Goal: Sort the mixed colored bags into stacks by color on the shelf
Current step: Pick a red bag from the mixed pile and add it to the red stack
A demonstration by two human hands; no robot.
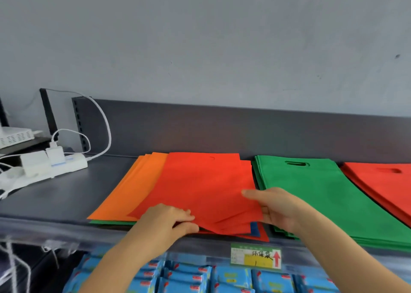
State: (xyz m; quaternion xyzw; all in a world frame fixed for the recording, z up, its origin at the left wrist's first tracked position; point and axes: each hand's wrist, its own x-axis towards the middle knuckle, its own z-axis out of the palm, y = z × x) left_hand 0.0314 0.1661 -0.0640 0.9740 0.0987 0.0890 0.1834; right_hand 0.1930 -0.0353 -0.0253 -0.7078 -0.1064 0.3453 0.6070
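A mixed pile lies on the dark shelf (66, 195): a red bag (200, 186) on top, orange bags (131, 188) beneath it to the left, green and blue edges showing at the bottom front. My left hand (171, 219) pinches the front edge of the red bags near the pile's lower corner. My right hand (273, 208) holds the red bag's right edge, thumb on top and fingers underneath. To the right sit a green stack (322, 195) and a red stack (384, 181).
A white power strip (51, 166) with chargers and cables lies at the shelf's left end. A price label (255, 256) hangs on the shelf's front rail. Blue packets (200, 277) fill the level below. A grey wall rises behind the shelf.
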